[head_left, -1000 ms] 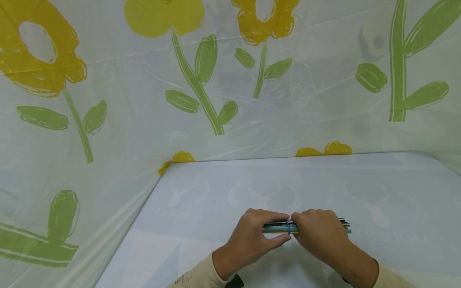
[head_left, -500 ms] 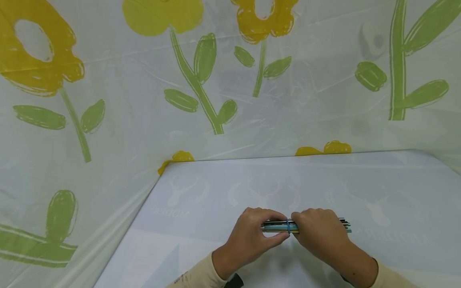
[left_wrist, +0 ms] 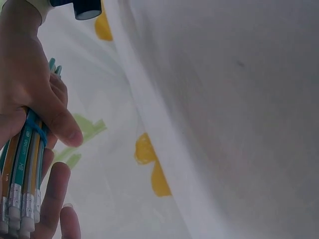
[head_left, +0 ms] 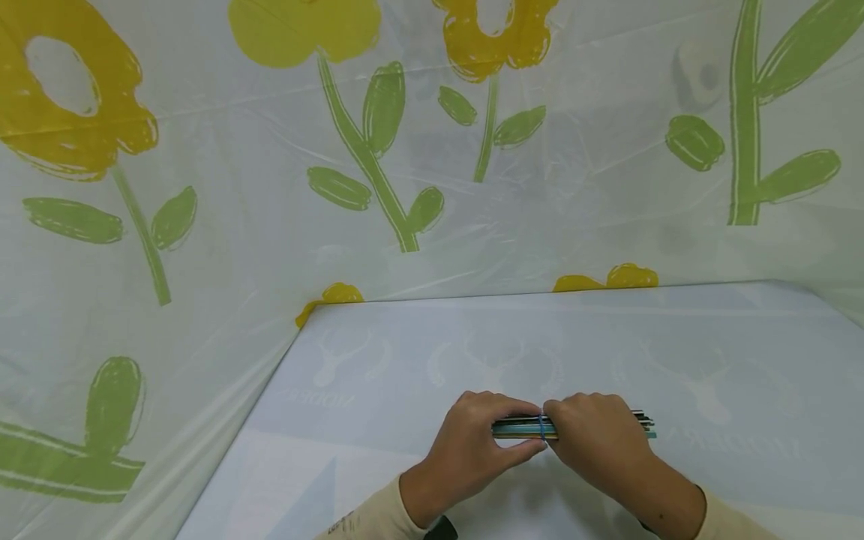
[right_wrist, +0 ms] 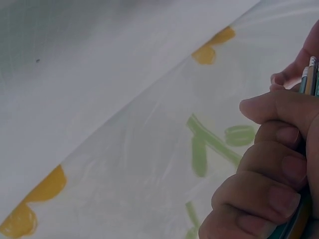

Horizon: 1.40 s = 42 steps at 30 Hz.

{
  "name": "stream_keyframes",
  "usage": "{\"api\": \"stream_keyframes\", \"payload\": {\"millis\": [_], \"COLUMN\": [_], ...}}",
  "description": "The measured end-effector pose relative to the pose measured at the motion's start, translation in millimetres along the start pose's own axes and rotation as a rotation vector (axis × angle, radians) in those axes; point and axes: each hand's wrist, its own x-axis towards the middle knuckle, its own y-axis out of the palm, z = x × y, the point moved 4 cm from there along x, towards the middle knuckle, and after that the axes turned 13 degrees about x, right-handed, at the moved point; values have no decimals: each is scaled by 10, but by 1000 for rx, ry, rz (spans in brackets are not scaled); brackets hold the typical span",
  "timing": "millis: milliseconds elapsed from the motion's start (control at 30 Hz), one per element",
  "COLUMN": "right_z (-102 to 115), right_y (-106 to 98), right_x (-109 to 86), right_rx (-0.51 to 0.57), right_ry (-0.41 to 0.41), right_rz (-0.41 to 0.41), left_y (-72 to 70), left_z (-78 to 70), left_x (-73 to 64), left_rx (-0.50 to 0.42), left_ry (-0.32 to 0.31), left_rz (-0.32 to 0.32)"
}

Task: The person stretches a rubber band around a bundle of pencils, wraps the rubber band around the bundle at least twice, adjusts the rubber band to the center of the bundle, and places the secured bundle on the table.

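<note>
A bundle of pencils (head_left: 518, 431) lies crosswise between both hands above the table, with a blue rubber band (head_left: 542, 426) around it. My right hand (head_left: 599, 442) grips the bundle in curled fingers, and the far ends stick out to its right. With thumb and index finger, my left hand (head_left: 466, 444) pinches the rubber band at opposite sides of the bundle. In the left wrist view, the pencils (left_wrist: 19, 164) are green and orange-brown with white erasers at the left-hand end. The right wrist view shows the right fingers wrapped around the pencils, hiding their middle.
A pale tablecloth (head_left: 378, 375) with faint deer-head prints covers the table. Behind and to the left hangs a whitish sheet (head_left: 256, 187) with yellow flowers and green stems. A dark wrist device (head_left: 442, 527) shows beside the left sleeve (head_left: 378, 514).
The hands stay almost in place around the pencils. The left fingertips drew slightly back from the band, then moved forward to it again, and the right hand shifted slightly left.
</note>
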Motion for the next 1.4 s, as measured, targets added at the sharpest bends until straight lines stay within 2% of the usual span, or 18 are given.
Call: {"api": "stream_keyframes", "payload": {"millis": [133,467,667,900,1200,1400], "right_z": [5,-2,-54,-107,-143,-167], "right_y": [4,-15,-7,18,46,70], "right_x": [-3,1,32,51,79,75], "right_rx": [-6,10,-1,-23,-48,4], "right_ry": [1,-2,14,56,91,82], "right_rz": [14,-7,-4,46,81,86], "left_y": [10,-11,-28,-3,4,42], "left_z": [-6,15,49,115,210,251], "left_x": [6,5,18,44,55,36], "left_rx": [-5,2,46,94,192,244], "left_ry": [-2,-27,-8,-35,-57,-70], "left_rz": [5,18,3,81,135,198]}}
